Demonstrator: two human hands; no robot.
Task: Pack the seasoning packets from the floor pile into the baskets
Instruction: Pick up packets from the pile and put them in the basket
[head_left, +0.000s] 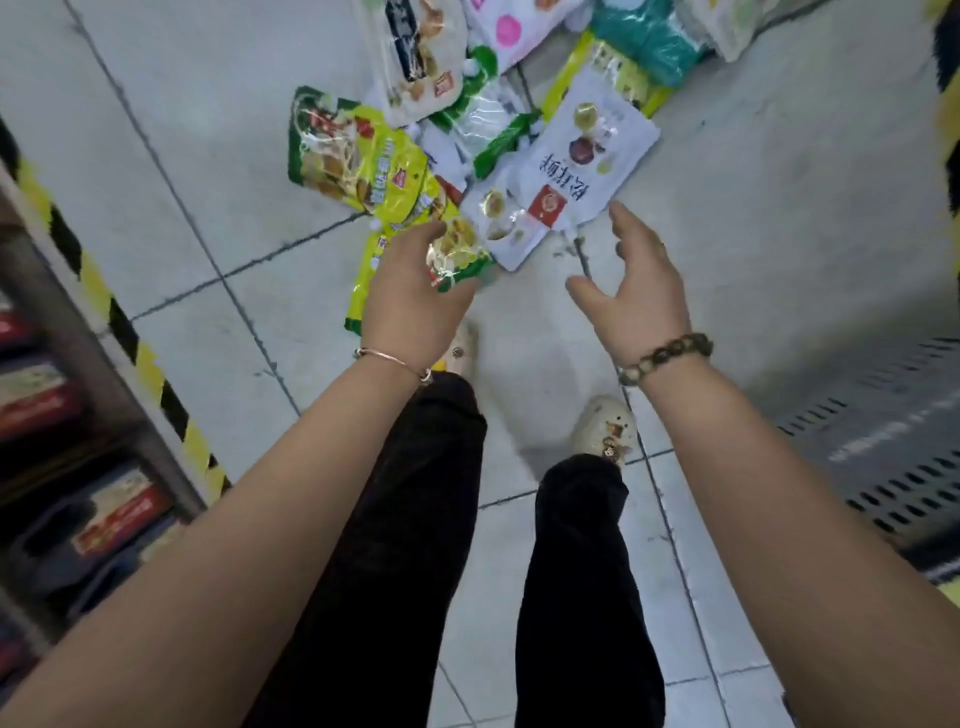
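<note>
Fingers (434, 231) of the left hand (410, 306) are curled round the near end of a yellow packet (452, 260), thumb below and forefinger above, so a pinch-type grip is read, though blur leaves the contact partly unclear. Fingers (621, 218) of the right hand (641, 296) are spread and slightly bent; nothing is held, and the hand is seen just near of a white packet (582, 166). The pile (483, 124) is spread on the tiled floor (753, 208), far-centre, packets overlapping. A grey perforated crate (893, 447), probably a basket, is seen at the right edge, blurred; a shelf (78, 415) with boxes is at the left.

Step judged in hand: gathering packets, none packed yet by this view. To be done well: the yellow packet should be gripped fully across its edge, not by a corner, since glossy film is likely to slip; the white packet should be taken from its near edge with the free hand, lifted clear of the overlapping ones so neighbours are not dragged; both are then to be carried right to the crate
</note>
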